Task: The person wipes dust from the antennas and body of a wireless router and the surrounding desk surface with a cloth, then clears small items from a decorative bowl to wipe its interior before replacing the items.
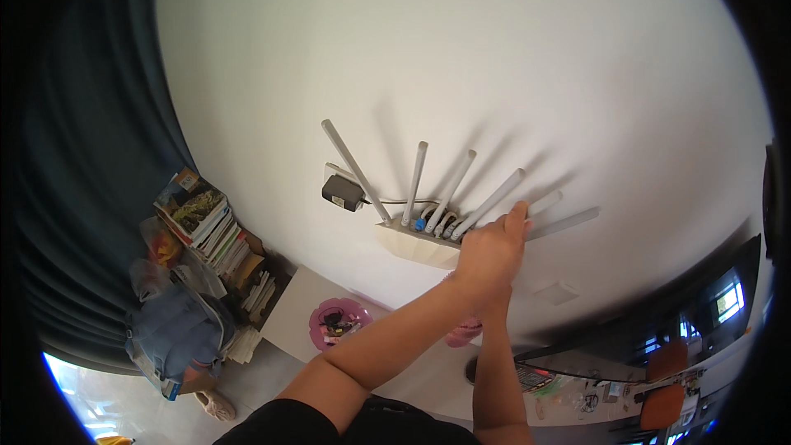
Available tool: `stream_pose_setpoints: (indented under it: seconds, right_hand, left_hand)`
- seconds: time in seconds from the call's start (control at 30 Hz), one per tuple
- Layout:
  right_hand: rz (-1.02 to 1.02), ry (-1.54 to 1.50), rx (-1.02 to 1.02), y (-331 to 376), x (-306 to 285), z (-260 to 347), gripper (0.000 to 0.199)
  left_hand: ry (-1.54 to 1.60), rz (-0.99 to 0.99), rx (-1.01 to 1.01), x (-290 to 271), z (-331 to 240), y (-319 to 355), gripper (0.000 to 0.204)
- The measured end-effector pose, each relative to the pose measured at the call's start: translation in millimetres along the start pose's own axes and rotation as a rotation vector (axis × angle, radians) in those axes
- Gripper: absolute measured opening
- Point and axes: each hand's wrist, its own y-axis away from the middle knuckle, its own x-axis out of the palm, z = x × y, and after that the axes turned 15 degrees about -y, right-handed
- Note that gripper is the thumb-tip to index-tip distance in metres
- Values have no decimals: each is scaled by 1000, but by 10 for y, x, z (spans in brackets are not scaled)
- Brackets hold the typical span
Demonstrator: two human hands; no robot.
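Observation:
A white router (416, 243) with several long antennas sits on the white wall, coloured cables plugged into its top. My left hand (488, 254) reaches up from the lower left and rests on the router's right end, its fingers closed around the base of one antenna (540, 202). My right forearm (494, 363) rises straight up beneath it. My right hand is mostly hidden behind the left hand at the same spot, so its grip cannot be made out.
A black power adapter (341, 193) sits in a white wall socket left of the router. Below are a stack of books (206, 222), a blue bag (173, 330), a pink bowl (338, 321) on a white table (288, 313), a dark curtain (82, 198) and orange chairs (666, 360).

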Motion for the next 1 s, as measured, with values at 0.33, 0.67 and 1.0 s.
stream_pose_setpoints:
  seconds: [0.33,0.67,1.0]
  right_hand:
    - [-19,-25,22,155,234,-235,52]
    - [1,129,100,303,287,-5,51]
    - [-107,303,17,87,122,273,50]
  left_hand:
    - [60,56,55,43,-32,18,32]
    - [186,146,69,-10,66,13,44]
    - [609,74,-221,-164,993,1128,16]
